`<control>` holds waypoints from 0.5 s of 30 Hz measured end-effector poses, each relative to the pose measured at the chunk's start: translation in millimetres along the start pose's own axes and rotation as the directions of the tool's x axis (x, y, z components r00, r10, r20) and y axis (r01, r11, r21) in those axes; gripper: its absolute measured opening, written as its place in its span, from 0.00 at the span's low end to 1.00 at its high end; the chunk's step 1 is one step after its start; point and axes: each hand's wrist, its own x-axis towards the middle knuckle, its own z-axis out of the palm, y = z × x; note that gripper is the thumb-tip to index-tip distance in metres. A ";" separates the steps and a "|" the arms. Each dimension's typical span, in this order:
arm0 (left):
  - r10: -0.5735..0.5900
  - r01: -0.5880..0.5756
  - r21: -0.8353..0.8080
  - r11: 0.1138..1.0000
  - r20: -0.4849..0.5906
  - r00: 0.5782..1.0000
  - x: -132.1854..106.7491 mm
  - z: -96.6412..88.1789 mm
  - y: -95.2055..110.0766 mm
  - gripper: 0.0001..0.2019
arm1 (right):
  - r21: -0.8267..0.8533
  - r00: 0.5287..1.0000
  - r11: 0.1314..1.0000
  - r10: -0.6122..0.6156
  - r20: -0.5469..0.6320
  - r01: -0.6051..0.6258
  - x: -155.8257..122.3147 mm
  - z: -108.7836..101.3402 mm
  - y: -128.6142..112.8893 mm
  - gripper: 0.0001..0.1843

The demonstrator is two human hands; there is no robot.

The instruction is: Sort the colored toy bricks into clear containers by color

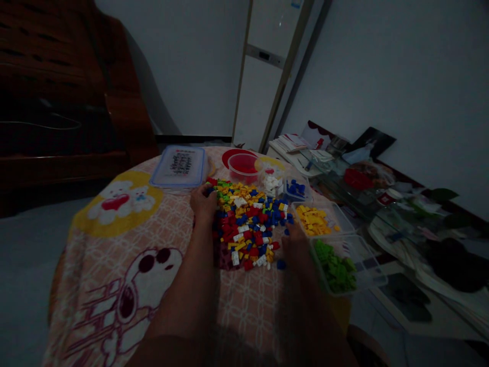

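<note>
A heap of small mixed bricks (249,222), red, blue, yellow, green and white, lies on the patterned cloth (126,244) of a round table. My left hand (204,204) rests at the heap's left edge with its fingers curled onto the bricks. My right hand (296,239) sits at the heap's right edge beside a loose blue brick (280,264); its fingers are dim. Clear boxes stand on the right: one with yellow bricks (314,219), one with green bricks (338,267), one with blue bricks (297,188), one with white bricks (270,182).
A clear lidded box (179,166) lies at the back left of the table. A red bowl (243,166) stands behind the heap. To the right a low surface is cluttered with papers and bags (382,193). A dark wooden cabinet (64,102) fills the left.
</note>
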 end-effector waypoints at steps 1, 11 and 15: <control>0.004 -0.004 0.000 1.000 -0.002 1.000 -0.1 0.0 -0.4 0.18 | 0.011 1.000 1.000 -0.007 -0.014 0.008 5.2 4.1 -1.1 0.28; 0.004 -0.004 0.010 1.000 -0.002 1.000 0.2 -1.5 1.5 0.17 | 0.247 1.000 0.969 -0.019 0.004 0.017 64.9 -12.5 -35.3 0.27; 0.001 -0.001 0.040 0.999 0.003 1.000 -0.7 -3.3 4.7 0.17 | 0.379 1.000 0.925 0.011 0.010 -0.014 86.0 -32.8 -40.8 0.23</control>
